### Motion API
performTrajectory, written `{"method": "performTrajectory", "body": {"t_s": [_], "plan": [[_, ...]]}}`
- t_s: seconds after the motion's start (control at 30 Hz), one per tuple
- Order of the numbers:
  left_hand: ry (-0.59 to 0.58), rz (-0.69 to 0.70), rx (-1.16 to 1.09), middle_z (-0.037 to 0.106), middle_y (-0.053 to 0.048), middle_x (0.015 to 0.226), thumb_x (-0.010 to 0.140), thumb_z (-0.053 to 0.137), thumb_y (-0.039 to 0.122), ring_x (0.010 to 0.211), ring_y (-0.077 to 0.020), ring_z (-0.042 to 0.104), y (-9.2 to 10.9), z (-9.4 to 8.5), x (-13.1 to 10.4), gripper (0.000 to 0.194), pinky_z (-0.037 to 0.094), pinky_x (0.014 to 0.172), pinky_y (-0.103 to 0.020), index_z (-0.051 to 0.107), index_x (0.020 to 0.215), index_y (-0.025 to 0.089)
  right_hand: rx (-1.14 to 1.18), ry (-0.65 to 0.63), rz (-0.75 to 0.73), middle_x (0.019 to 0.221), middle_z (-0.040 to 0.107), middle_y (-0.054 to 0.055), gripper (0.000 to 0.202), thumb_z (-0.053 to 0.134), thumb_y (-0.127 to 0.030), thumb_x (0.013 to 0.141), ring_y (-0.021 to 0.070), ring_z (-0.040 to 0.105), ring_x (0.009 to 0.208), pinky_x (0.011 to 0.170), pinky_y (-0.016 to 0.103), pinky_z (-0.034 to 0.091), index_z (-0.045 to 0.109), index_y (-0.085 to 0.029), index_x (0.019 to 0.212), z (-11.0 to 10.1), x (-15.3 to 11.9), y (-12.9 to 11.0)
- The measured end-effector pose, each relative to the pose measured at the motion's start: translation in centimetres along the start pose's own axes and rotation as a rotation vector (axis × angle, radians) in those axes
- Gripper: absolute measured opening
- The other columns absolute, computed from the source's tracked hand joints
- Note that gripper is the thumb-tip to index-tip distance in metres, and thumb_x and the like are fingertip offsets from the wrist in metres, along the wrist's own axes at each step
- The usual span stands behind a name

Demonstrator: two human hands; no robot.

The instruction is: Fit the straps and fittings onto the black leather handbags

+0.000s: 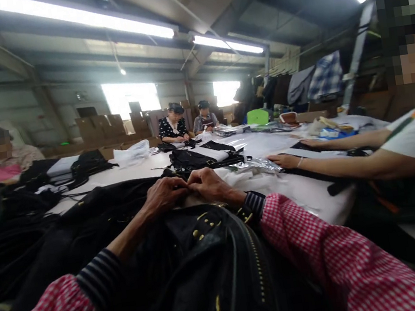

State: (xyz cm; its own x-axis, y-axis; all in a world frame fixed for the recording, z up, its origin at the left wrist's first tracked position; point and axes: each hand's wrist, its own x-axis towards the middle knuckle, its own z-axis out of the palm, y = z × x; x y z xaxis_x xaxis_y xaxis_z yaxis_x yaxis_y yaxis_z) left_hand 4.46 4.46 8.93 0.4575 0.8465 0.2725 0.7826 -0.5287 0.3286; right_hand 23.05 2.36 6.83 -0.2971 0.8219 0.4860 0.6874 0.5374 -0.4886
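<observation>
A black jacket (214, 257) with a brass-toothed zipper (256, 262) and gold-coloured metal fittings is spread in front of me, over the near edge of the table. At its upper part, my left hand (166, 192) and my right hand (210, 185) meet almost fingertip to fingertip. Both have their fingers bent in a pinch on the jacket's fabric. The exact spot between the fingertips is hidden by the fingers. Black cloth lies beneath both wrists, and some white material (249, 180) lies just beyond my right hand.
On the white table (99, 180) lie folded black garments (203, 156) with white sheets, and clear plastic bags (259, 165). More black garments (4, 225) are heaped at left. A co-worker's hands (284, 160) rest on a black garment at right. Other people sit around the table.
</observation>
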Motion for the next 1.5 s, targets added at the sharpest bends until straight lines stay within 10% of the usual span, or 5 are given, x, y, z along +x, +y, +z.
{"method": "performTrajectory", "body": {"t_s": [0.23, 0.43, 0.93, 1.3, 1.5], "plan": [[-0.027, -0.007, -0.022, 0.075, 0.001, 0.104, 0.088, 0.053, 0.054, 0.099, -0.0234, 0.066, 0.0, 0.1, -0.1, 0.038, 0.043, 0.08, -0.028, 0.076, 0.105, 0.028, -0.048, 0.134, 0.05, 0.096, 0.072, 0.005, 0.015, 0.062, -0.017, 0.085, 0.0149, 0.064, 0.081, 0.073, 0.026, 0.046, 0.074, -0.016, 0.094, -9.0, -8.5, 4.0], [-0.022, -0.014, 0.032, 0.075, 0.002, 0.106, 0.088, 0.053, 0.051, 0.099, -0.0227, 0.066, -0.3, 0.3, 0.1, 0.037, 0.043, 0.08, -0.027, 0.074, 0.106, 0.026, -0.199, 0.237, 0.63, 0.065, 0.066, 0.003, 0.02, 0.06, -0.029, 0.081, 0.0165, 0.059, 0.061, 0.06, 0.027, 0.043, 0.072, -0.014, 0.075, -16.4, -20.5, 12.7], [-0.064, -0.07, 0.014, 0.075, 0.006, 0.111, 0.085, 0.054, 0.056, 0.1, -0.0201, 0.064, -1.5, 0.9, 0.3, 0.038, 0.044, 0.084, -0.023, 0.071, 0.107, 0.031, -0.59, 0.159, 0.634, 0.08, 0.073, 0.006, 0.017, 0.058, -0.029, 0.088, 0.0201, 0.064, 0.075, 0.068, 0.029, 0.038, 0.067, -0.02, 0.077, -10.3, -21.8, 14.9], [-0.036, -0.028, -0.002, 0.075, 0.005, 0.105, 0.083, 0.055, 0.056, 0.097, -0.0211, 0.065, -1.5, 0.9, 0.3, 0.039, 0.045, 0.082, -0.023, 0.073, 0.104, 0.029, -0.011, 0.005, 0.67, 0.066, 0.061, 0.0, 0.019, 0.063, -0.036, 0.075, 0.0151, 0.053, 0.064, 0.058, 0.026, 0.038, 0.063, -0.019, 0.069, -11.8, -26.7, 10.5], [-0.007, -0.044, 0.072, 0.075, 0.007, 0.106, 0.084, 0.053, 0.055, 0.098, -0.0206, 0.065, -0.9, 0.8, 0.2, 0.037, 0.043, 0.08, -0.024, 0.073, 0.102, 0.031, 0.043, 0.239, 0.783, 0.056, 0.06, 0.001, 0.044, 0.058, -0.06, 0.081, 0.0108, 0.045, 0.046, 0.048, 0.025, 0.034, 0.062, -0.018, 0.067, -13.7, -23.3, 13.1]]}}
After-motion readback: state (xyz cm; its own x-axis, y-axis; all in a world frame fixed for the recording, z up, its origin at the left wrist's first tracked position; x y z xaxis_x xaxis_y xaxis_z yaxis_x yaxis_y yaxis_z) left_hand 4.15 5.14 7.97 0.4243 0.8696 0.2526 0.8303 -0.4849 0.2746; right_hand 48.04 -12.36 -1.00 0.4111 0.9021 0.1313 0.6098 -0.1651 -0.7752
